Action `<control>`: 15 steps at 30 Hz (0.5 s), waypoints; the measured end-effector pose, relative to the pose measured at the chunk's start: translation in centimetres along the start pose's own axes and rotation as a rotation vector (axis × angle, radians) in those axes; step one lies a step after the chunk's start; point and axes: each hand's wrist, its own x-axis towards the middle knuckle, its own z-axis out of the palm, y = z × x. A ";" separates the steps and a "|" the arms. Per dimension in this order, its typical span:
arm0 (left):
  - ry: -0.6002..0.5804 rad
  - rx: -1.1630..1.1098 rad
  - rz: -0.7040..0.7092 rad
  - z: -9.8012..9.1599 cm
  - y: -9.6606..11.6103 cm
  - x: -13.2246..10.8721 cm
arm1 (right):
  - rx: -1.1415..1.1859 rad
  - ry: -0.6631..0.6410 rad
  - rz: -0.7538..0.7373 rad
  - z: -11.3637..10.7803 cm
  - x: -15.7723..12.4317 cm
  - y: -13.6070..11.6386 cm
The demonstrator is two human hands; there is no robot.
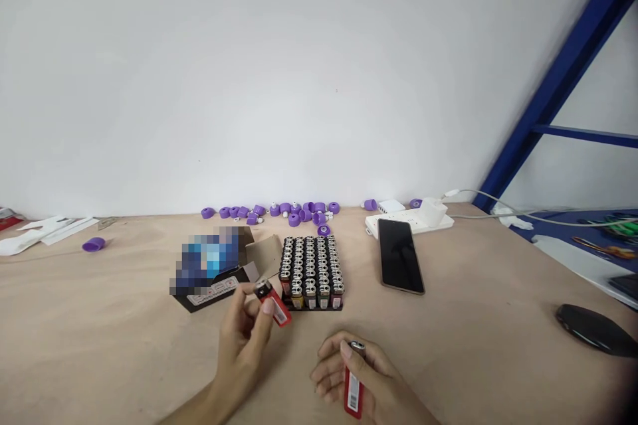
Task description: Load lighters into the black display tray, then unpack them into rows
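Observation:
My left hand (pixel 248 327) pinches a red lighter (pixel 277 307) between thumb and fingers, tilted with its metal top up to the left. To its right, my right hand (pixel 371 375) holds a second red lighter (pixel 353 390) with a white barcode label, its thumb lying across the upper body. Beyond both hands stands a tray of lighters (pixel 312 272), packed upright in rows with the metal tops facing up. Coloured bodies, among them yellow, green and red, show along the front row. The near left corner of the tray is close to the lighter in my left hand.
An open cardboard box (pixel 214 292) lies left of the tray. Several purple caps (pixel 294 219) are scattered along the wall. At the right are a phone (pixel 400 255) leaning on a white power strip (pixel 369 222), a cable, and a black oval object (pixel 593 329).

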 end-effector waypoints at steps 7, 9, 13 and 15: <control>-0.504 -0.054 -0.286 4.0 0.4 -3.7 | 0.423 -0.240 0.170 1.5 -0.5 -1.5; -0.503 0.017 -0.270 4.3 0.2 -3.7 | 0.466 -0.230 0.169 1.9 -0.6 -1.5; -0.483 0.062 -0.241 4.1 0.2 -3.6 | 0.473 -0.147 0.193 2.5 -0.6 -1.8; -0.473 0.085 -0.235 4.0 0.2 -3.8 | 0.447 -0.106 0.205 2.6 -0.6 -2.0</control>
